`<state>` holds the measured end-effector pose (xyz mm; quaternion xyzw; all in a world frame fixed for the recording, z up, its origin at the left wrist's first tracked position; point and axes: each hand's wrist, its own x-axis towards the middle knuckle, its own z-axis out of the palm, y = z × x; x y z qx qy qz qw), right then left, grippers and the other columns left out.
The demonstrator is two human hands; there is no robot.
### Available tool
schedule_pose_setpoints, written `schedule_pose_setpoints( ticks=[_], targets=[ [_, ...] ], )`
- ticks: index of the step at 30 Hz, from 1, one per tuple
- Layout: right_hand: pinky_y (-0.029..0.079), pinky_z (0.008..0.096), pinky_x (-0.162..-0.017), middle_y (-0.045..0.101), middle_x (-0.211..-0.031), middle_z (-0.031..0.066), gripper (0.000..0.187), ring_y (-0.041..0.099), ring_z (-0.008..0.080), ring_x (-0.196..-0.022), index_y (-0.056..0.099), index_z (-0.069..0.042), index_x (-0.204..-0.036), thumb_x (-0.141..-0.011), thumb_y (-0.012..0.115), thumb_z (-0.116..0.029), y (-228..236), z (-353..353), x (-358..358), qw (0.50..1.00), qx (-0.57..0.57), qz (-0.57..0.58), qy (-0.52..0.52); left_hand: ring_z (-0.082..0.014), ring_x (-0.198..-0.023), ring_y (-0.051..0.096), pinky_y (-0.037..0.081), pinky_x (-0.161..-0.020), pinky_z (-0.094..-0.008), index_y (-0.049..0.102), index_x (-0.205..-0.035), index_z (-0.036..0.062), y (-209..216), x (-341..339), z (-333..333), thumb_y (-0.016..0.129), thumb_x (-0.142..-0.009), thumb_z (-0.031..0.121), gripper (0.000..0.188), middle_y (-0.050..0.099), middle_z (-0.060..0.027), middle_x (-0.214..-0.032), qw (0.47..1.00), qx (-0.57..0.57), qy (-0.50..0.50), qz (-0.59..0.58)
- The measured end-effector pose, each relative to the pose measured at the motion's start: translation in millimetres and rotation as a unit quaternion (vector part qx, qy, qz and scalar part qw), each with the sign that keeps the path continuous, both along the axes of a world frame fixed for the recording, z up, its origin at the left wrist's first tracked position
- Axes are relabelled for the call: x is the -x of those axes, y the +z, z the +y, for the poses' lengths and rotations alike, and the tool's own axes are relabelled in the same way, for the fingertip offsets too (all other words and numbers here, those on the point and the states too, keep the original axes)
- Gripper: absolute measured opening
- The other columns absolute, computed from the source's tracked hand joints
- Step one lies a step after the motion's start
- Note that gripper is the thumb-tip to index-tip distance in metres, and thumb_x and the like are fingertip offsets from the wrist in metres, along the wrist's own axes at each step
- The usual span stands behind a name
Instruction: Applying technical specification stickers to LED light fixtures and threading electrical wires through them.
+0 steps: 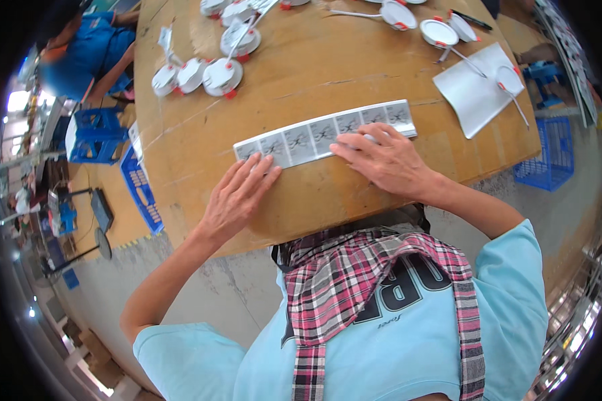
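A long strip of silvery-grey printed labels (306, 139), divided into several square panels, lies slightly slanted on the brown table in front of me. My left hand (237, 190) rests at its left end, fingers stretched out with the tips on the lower edge. Over the right part of the strip lies my right hand (384, 160), its fingers bent a little and apart, touching the surface. Its fingers cover some of the panels. A small pale patch shows between them, too indistinct to name.
Round white lamps (222, 76) with red clips and cables stand at the far left of the table (301, 207). More lamps (439, 33), a black pen (471, 20) and a silvery sheet (471, 97) lie far right. Blue stools (99, 137) and a seated person (97, 50) are left.
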<state>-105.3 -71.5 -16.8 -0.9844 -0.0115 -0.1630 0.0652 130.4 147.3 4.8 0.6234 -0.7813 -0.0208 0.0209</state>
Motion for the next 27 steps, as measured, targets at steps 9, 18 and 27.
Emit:
schedule_pose_setpoints(
  ticks=[9,18,27],
  targets=[
    [0.044,0.0374,-0.095,0.054,-0.115,0.0024,0.041,0.051,0.0219,-0.108,0.058,-0.009,-0.118,-0.079,0.067,-0.018,13,-19,14,0.998,0.009,0.044,-0.044,-0.0255,-0.124,0.049,0.039,-0.105,-0.0402,0.054,-0.130,0.0080,26,-23,54,0.059,-0.074,-0.001,0.057,0.050,-0.0086,-0.137,0.988,-0.017,0.115,-0.103],
    [0.040,0.0368,-0.101,0.053,-0.120,0.0075,0.038,0.049,0.0238,-0.116,0.057,-0.006,-0.118,-0.083,0.064,-0.019,2,-18,13,0.999,-0.030,0.026,0.035,-0.0328,-0.108,0.056,0.045,-0.092,-0.0388,0.053,-0.124,0.0042,45,43,-81,0.071,-0.081,0.018,0.049,0.057,-0.0156,-0.116,0.969,0.111,0.162,0.148],
    [0.042,0.0378,-0.099,0.051,-0.128,0.0127,0.043,0.050,0.0249,-0.119,0.053,-0.003,-0.125,-0.087,0.064,-0.021,18,-39,30,0.984,-0.103,-0.102,-0.104,-0.0197,-0.078,0.066,0.051,-0.072,-0.0323,0.058,-0.107,-0.0028,11,41,-102,0.069,-0.085,0.016,0.031,0.070,-0.0131,-0.086,0.863,-0.097,0.220,0.445]
  ],
)
